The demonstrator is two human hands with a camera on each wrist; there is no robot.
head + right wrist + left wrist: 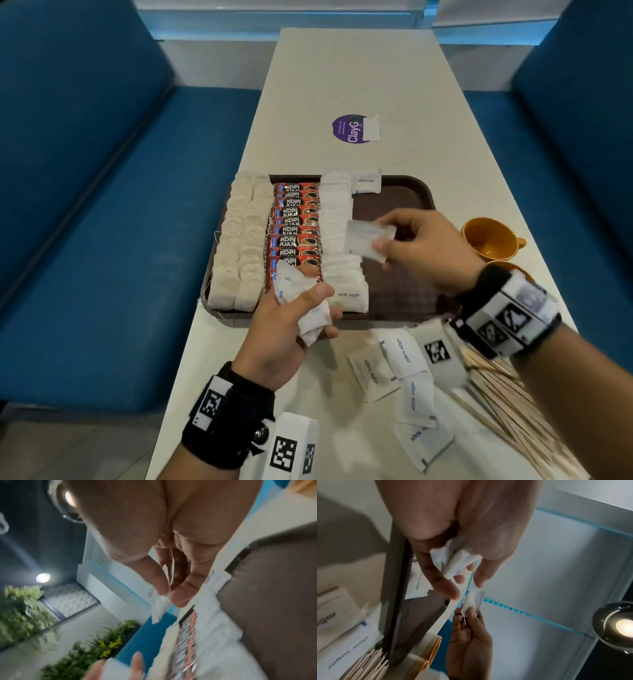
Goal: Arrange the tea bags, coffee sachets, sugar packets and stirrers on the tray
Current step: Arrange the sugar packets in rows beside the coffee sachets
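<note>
Blue booth seats flank a pale surface [342, 78] carrying a brown textured tray [404, 202]. Nearest, short of the tray, loose white sugar packets [412, 401] and thin wooden stirrers [507, 407] await placing. Over the tray's near edge, the left hand [274, 339] clutches a crumpled bundle of packets [308, 305]; the right hand [428, 250] pinches one sugar packet [366, 238] above it. Tea bags [239, 246], glossy coffee sachets [294, 226] and one sugar row [339, 233] already stand on it.

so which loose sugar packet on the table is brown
The brown packet, leftmost of the loose ones just below the tray; the others there are white with blue print.
</note>
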